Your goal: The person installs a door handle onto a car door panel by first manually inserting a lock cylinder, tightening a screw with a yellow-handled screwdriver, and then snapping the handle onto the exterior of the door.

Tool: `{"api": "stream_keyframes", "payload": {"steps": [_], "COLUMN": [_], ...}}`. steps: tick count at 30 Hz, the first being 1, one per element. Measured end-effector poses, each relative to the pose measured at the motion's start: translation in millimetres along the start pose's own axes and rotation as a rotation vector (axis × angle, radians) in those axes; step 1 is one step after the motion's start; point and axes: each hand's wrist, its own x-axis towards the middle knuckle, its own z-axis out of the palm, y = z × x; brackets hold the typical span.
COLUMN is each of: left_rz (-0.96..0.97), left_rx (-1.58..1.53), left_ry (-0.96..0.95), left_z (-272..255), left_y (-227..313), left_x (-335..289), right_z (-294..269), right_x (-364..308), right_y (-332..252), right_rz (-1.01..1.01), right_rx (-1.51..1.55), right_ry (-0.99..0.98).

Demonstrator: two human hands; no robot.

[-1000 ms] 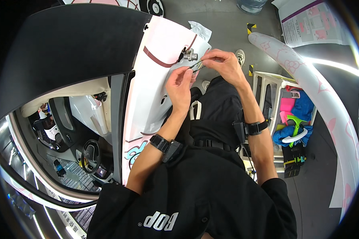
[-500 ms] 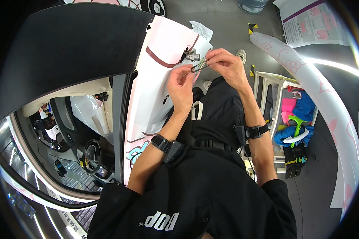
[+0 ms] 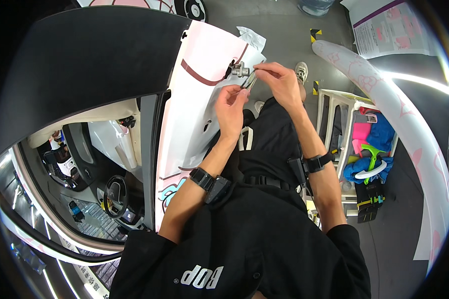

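L hand (image 3: 229, 107) has its grip pinched thumb-to-fingers on the lower end of a thin dark band (image 3: 249, 81); R hand (image 3: 283, 85), grip likewise closed, pinches the upper end, so the band spans btwn the two, just beside the metal fitting (image 3: 240, 70) on the pink/wht car panel (image 3: 194, 107). Off to the R, a wht cart (image 3: 352, 101) holds blue cloths (image 3: 382, 130), pink pcs (image 3: 360, 131) & a green tool (image 3: 371, 153).
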Motion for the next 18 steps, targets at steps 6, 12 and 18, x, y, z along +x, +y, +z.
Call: {"api": "stream_keyframes", "payload": {"steps": [6, 12, 18], "left_rz": [-0.183, -0.181, -0.187], "left_rx": [-0.200, -0.279, -0.271], "left_ry": [0.155, 0.187, 0.231], "left_z": [20, 28, 28], "left_y": [4, 13, 10], "left_x": [5, 3, 3], "right_z": [16, 15, 15], "right_x": [21, 39, 41], "right_y": [6, 1, 1], "right_rz": [-0.014, 0.098, 0.221], "right_rx": [-0.036, -0.043, 0.076], "right_ry": [0.009, -0.150, -0.171]}}
